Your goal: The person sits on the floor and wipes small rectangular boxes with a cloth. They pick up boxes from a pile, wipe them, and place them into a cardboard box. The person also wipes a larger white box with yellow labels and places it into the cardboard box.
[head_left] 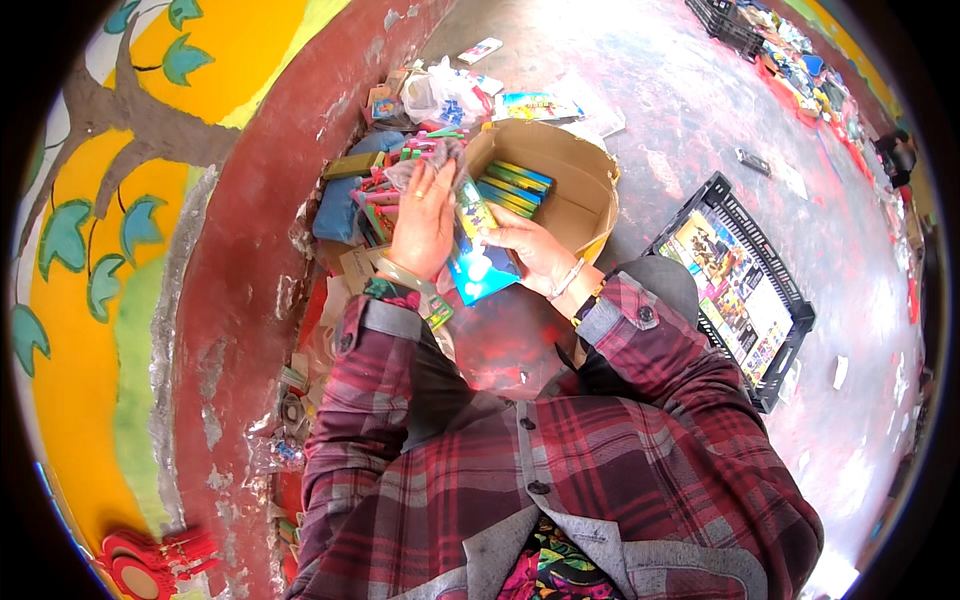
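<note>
My right hand [535,248] grips a flat blue and yellow printed box [480,262], thumb on top, tilted in front of my chest. My left hand [424,232] lies along the far left side of that box, fingers stretched out together over a crumpled greyish cloth [440,160]. The cloth sticks out past the fingertips, and the palm side is hidden. Just beyond my hands stands an open cardboard carton [582,185], with several green, yellow and blue boxes [515,188] inside.
Left of the carton, pink and green items [380,205], a blue bundle [338,210] and a plastic bag [440,95] pile up by the red wall [240,290]. A black crate [745,290] with printed sheets stands on the right. More goods [800,70] line the far right.
</note>
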Demonstrator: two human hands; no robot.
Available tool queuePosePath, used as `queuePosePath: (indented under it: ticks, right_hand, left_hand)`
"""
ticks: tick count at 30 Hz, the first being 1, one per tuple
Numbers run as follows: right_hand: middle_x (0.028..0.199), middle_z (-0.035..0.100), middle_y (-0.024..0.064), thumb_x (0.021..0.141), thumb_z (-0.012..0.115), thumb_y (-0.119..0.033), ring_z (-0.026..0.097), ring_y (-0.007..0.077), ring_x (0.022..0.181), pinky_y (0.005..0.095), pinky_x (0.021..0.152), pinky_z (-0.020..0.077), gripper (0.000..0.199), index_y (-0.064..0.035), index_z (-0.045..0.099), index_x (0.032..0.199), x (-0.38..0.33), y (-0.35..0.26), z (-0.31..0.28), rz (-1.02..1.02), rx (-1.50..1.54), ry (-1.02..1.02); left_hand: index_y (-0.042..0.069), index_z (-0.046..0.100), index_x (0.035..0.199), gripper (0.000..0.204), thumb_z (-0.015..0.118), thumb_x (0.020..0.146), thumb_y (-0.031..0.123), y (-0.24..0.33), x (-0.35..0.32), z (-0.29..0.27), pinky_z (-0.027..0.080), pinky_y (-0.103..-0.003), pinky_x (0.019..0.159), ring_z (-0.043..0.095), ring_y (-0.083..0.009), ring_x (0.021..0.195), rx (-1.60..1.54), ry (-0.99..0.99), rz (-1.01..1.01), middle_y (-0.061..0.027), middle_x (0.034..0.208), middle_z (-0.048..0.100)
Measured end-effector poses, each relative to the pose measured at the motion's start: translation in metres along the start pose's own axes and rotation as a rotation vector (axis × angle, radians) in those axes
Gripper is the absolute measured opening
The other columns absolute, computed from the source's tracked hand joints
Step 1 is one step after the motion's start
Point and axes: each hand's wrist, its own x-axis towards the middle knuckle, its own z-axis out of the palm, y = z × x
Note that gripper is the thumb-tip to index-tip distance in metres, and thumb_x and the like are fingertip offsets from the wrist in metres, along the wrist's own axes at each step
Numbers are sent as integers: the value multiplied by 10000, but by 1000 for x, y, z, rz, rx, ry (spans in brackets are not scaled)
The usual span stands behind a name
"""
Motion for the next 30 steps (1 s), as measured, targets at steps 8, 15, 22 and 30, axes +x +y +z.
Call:
queuePosePath:
  ticks: [8,15,22,30]
  right_hand:
    - [1198,546,94,878,515,-105,553,219,1057,360,915,444,466,-41,380,1319,7,-18,-28,-216,110,7]
    - [1146,558,54,890,510,-134,568,174,984,331,867,465,446,-80,391,1317,3,-9,-11,-152,103,20]
    - [1067,567,50,865,540,-73,581,160,936,317,833,482,437,-61,405,1281,4,17,-12,-9,130,-57]
    - [1148,550,58,867,539,-87,556,156,1020,310,888,454,449,-48,396,1291,8,20,-4,-109,101,-40]
  left_hand:
    - [-30,401,1305,463,446,845,-18,64,-45,29,238,-463,1065,279,-447,1291,6,-107,50,-247,1327,399]
    - [-18,408,1298,461,486,853,77,56,-42,22,255,-500,1039,295,-434,1287,191,-85,-1,-254,1314,404]
    - [-53,351,1329,411,364,937,71,-8,-10,12,279,-353,1059,352,-270,1284,-236,178,-433,-199,1379,360]
    - [26,494,1195,358,322,978,253,-16,3,-2,402,-387,964,543,-234,1078,-1660,399,-725,-110,1179,567]
